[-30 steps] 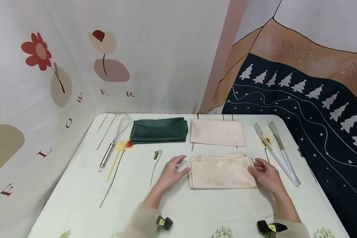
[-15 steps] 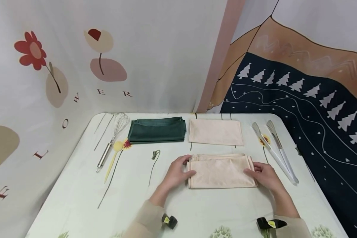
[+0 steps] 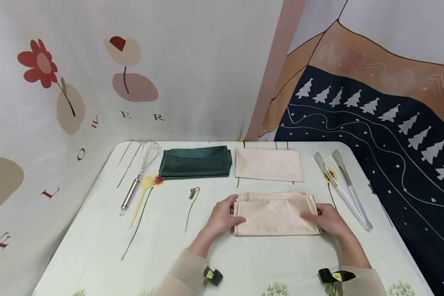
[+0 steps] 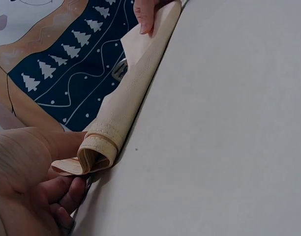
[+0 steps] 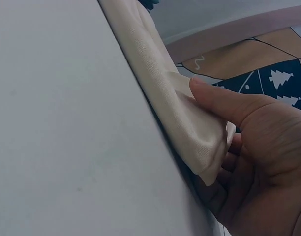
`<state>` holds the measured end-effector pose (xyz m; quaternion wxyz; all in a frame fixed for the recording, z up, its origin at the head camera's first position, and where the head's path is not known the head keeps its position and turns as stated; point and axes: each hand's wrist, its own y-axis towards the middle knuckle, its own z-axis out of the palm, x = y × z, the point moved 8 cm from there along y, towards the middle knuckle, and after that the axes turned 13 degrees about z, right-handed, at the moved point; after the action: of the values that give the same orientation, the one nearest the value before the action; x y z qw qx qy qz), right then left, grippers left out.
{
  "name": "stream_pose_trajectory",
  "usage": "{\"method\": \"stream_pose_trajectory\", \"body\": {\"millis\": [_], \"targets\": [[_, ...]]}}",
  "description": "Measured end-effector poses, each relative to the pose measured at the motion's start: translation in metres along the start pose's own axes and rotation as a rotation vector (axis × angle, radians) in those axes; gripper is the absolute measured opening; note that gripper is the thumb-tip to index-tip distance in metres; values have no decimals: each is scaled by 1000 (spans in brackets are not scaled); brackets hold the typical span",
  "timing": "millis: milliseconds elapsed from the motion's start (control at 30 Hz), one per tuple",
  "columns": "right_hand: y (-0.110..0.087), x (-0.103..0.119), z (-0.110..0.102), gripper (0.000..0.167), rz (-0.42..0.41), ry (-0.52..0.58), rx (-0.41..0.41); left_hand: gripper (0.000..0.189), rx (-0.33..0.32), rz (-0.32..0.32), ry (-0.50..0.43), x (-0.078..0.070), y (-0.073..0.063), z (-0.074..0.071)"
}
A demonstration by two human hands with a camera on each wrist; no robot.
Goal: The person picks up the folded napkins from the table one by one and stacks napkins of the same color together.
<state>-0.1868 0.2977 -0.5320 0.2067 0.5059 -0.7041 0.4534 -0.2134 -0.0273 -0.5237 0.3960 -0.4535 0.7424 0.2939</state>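
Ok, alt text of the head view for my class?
A person's left hand and right hand hold opposite ends of a folded peach cloth. Beyond are a green cloth and pale pink cloth; whisk and yellow spoon lie left, tongs right.

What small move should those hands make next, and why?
Probably lift the folded, rectangular peach cloth slightly, both ends together and level. The left hand and right hand have its opposite ends between thumb and fingers, and its layers look loose at the left end, so an uneven pull might open the folds.
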Motion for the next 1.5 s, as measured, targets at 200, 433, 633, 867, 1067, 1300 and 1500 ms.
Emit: {"method": "stream_pose_trajectory", "body": {"millis": [200,433,633,867,1067,1300,1500], "targets": [[-1,1,-2,34,-54,42,65,77,-64,-53,-92,4,4,-1],[-2,-4,-3,39,-41,83,66,42,-86,-116,-214,10,3,0],[-9,-12,-11,30,16,33,56,25,-46,-151,-207,14,-3,1],[-16,-13,-11,29,18,17,127,23,24,-136,-153,10,-10,2],[-18,-8,-6,34,-51,-25,188,20,37,-107,-161,8,-11,4],[-20,-5,-7,27,-114,-25,138,15,-18,-40,-169,5,-9,3],[-20,-5,-9,24,-146,-7,76,13,-49,-11,-176,2,-8,0]]}}
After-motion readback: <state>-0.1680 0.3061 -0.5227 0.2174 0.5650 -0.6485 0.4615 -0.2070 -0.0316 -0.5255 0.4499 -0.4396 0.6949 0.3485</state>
